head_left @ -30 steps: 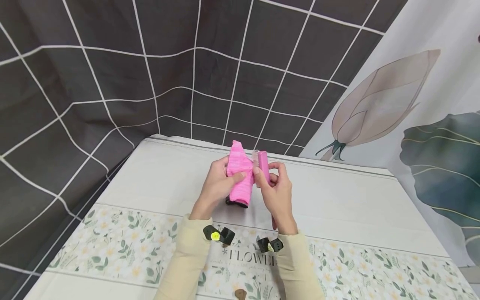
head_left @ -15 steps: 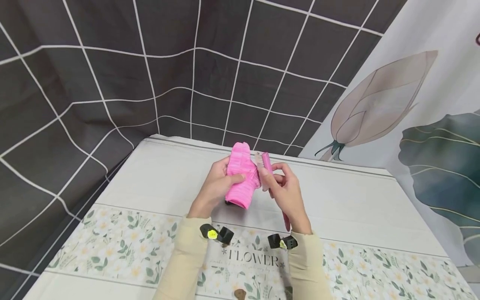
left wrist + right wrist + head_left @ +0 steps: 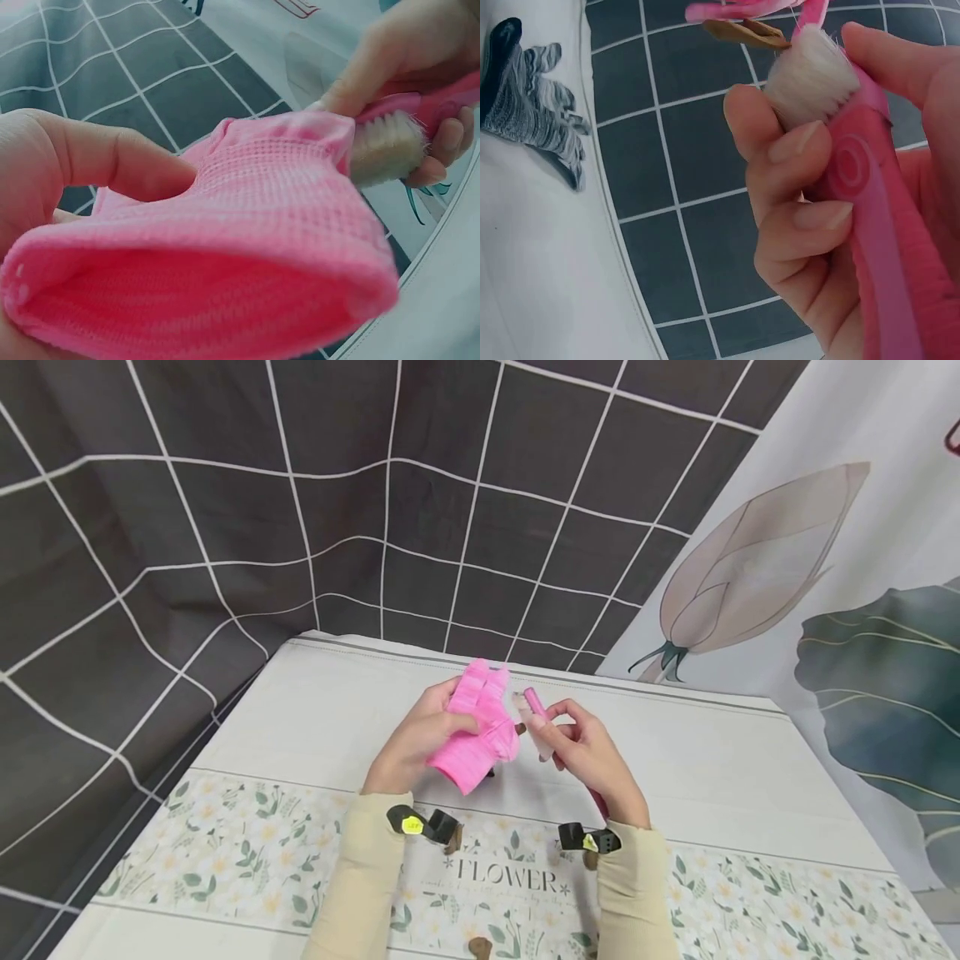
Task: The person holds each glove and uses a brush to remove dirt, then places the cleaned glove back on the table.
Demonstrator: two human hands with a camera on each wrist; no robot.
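In the head view my left hand [image 3: 420, 735] holds a pink knitted glove [image 3: 480, 710], thumb on top and the other fingers behind it. In the left wrist view the glove's wide cuff [image 3: 202, 300] gapes towards the camera. My right hand [image 3: 588, 752] grips a pink-handled brush [image 3: 892, 247] with pale bristles [image 3: 810, 79], fingers wrapped round the handle. The bristles are just right of the glove and overlap its edge in the left wrist view. A small brown piece [image 3: 746, 34] shows between glove and bristles in the right wrist view.
A grey and black knitted glove [image 3: 536, 105] lies on the white table cover [image 3: 675, 760]; in the head view it is mostly hidden under the pink one. A brown piece [image 3: 480, 947] is at the front. A dark checked curtain [image 3: 420, 510] hangs behind the table.
The pink glove has tilted clockwise and come slightly nearer, its cuff swinging left. The right hand with the brush has moved right and nearer, away from the glove.
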